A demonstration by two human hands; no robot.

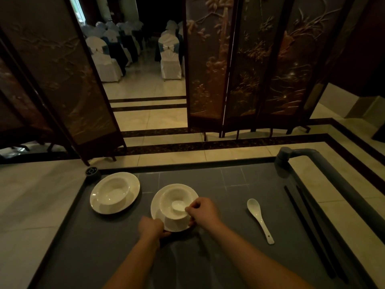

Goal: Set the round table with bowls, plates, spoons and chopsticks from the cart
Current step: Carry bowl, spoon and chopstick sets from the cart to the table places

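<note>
On the grey cart top [229, 205] a white bowl [173, 213] stands on a white plate [156, 207] in the middle. My left hand [152, 227] grips the near rim of that plate. My right hand [203, 211] pinches the handle of a white spoon [178, 206] whose head lies inside the bowl. A second bowl [113, 193] sits on its own plate [133, 182] at the far left. Another white spoon [259, 219] lies loose to the right. Black chopsticks [310, 232] lie along the right side.
The cart has a raised dark rim and a grey handle bar [300, 153] at its far right corner. Carved folding screens [250, 65] stand beyond it on a tiled floor. Through the gap between them I see white-covered chairs [169, 57].
</note>
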